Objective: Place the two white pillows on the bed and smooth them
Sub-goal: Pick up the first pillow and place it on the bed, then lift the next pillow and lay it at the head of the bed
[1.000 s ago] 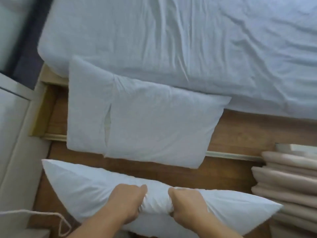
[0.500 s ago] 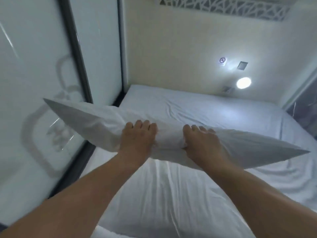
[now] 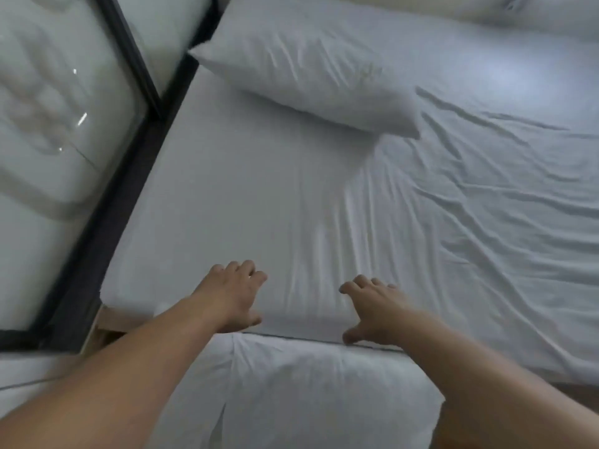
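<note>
We see two white pillows and two bare hands. Nearest us, the second pillow leans against the near side of the bed, below the mattress edge, its case creased and slit at the lower left. Just above it, both our arms reach forward over the mattress edge. Our left hand is open with fingers spread, holding nothing. Our right hand is also open and empty, its thumb near the top edge of the near pillow. Farther on lies the white fitted sheet, smooth at left and wrinkled at right. At the far left of the bed rests the first pillow, lying flat on the sheet. Beside the bed, a dark-framed glass panel runs along the left.
</note>
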Demonstrator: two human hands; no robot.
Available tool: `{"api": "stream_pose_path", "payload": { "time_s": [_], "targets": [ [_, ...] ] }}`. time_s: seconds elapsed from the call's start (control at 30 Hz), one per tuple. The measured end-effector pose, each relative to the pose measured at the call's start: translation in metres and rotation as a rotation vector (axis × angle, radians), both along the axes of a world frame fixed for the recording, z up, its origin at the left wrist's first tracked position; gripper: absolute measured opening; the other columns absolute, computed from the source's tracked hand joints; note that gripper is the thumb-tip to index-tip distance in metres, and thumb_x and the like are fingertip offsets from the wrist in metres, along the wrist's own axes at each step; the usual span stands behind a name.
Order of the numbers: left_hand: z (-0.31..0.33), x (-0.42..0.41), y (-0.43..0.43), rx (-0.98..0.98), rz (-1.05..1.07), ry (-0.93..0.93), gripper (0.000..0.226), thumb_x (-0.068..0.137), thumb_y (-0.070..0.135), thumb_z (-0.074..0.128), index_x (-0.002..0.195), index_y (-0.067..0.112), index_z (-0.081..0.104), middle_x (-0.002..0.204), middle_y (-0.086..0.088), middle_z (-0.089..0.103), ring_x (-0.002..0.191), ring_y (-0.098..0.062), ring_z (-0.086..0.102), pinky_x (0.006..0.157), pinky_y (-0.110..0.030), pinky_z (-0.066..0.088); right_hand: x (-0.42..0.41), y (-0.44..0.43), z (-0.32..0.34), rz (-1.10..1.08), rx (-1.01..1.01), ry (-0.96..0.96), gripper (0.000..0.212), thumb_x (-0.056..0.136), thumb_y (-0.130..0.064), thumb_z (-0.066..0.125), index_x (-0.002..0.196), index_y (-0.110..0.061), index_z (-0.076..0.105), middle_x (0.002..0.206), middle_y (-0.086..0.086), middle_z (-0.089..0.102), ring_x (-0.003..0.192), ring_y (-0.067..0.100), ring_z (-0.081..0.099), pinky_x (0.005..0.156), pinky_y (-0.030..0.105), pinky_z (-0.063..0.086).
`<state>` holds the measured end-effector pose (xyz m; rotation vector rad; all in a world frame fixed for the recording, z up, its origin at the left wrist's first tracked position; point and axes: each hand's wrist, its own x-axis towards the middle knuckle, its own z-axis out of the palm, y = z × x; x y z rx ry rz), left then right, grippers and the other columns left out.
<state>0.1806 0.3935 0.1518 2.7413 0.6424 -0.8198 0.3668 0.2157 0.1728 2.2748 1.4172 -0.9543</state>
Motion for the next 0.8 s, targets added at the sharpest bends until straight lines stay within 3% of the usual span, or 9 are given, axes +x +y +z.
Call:
{"api": "stream_pose_path", "payload": {
  "time_s": [0.13, 0.2, 0.43, 0.63, 0.73, 0.8],
  "targets": [
    [-0.097, -0.034, -0.032, -0.138, -0.073, 0.103, 0.09, 0.066, 0.07, 0.064, 0.138, 0.025, 0.036, 0.136, -0.005, 0.04, 0.122, -0.027, 0.041, 0.099, -0.041, 0.037, -0.04, -0.026, -0.101, -0.027, -0.138, 0.16, 0.106, 0.06, -0.064, 0.077, 0.145, -0.026, 0.027, 0.141, -0.003, 0.04, 0.127, 0.024, 0.042, 0.1, 0.042, 0.041],
    [-0.125, -0.046, -0.043, -0.105, -0.129, 0.088, 0.09, 0.059, 0.073, 0.065, 0.131, 0.025, 0.042, 0.132, -0.007, 0.041, 0.121, -0.028, 0.038, 0.099, -0.041, 0.036, -0.058, -0.037, -0.137, -0.026, -0.168, 0.194, 0.109, 0.055, -0.065, 0.079, 0.143, -0.026, 0.03, 0.137, -0.003, 0.042, 0.126, 0.024, 0.042, 0.1, 0.041, 0.041],
    [-0.164, -0.064, -0.056, 0.0, -0.243, -0.007, 0.08, 0.056, 0.071, 0.067, 0.115, 0.02, 0.048, 0.118, -0.006, 0.047, 0.108, -0.027, 0.045, 0.089, -0.038, 0.038, -0.088, -0.055, -0.199, 0.017, -0.122, 0.025, 0.115, 0.045, -0.07, 0.077, 0.141, -0.027, 0.03, 0.139, 0.0, 0.039, 0.129, 0.026, 0.035, 0.105, 0.048, 0.032],
    [-0.168, -0.096, -0.094, -0.077, -0.157, 0.222, 0.074, 0.062, 0.054, 0.077, 0.114, 0.019, 0.038, 0.114, -0.002, 0.061, 0.104, -0.027, 0.06, 0.076, -0.039, 0.037, -0.125, -0.054, -0.191, 0.09, -0.178, 0.017, 0.074, 0.052, -0.065, 0.076, 0.115, -0.029, 0.062, 0.117, 0.004, 0.05, 0.112, 0.029, 0.041, 0.095, 0.046, 0.032],
    [-0.143, -0.138, -0.121, -0.191, -0.179, 0.331, 0.07, 0.074, 0.039, 0.073, 0.129, 0.013, 0.037, 0.121, -0.009, 0.064, 0.109, -0.032, 0.061, 0.08, -0.037, 0.045, -0.171, -0.076, -0.164, 0.081, -0.267, 0.235, 0.051, 0.066, -0.044, 0.078, 0.109, -0.022, 0.064, 0.112, 0.007, 0.061, 0.103, 0.03, 0.056, 0.085, 0.042, 0.046],
    [-0.118, -0.173, -0.146, -0.3, -0.168, 0.373, 0.052, 0.079, 0.032, 0.067, 0.123, 0.015, 0.045, 0.121, -0.011, 0.063, 0.111, -0.034, 0.058, 0.086, -0.04, 0.046, -0.204, -0.101, -0.135, 0.113, -0.304, 0.345, 0.031, 0.076, -0.027, 0.069, 0.105, -0.017, 0.062, 0.107, 0.011, 0.065, 0.098, 0.032, 0.061, 0.078, 0.039, 0.049]
  ]
}}
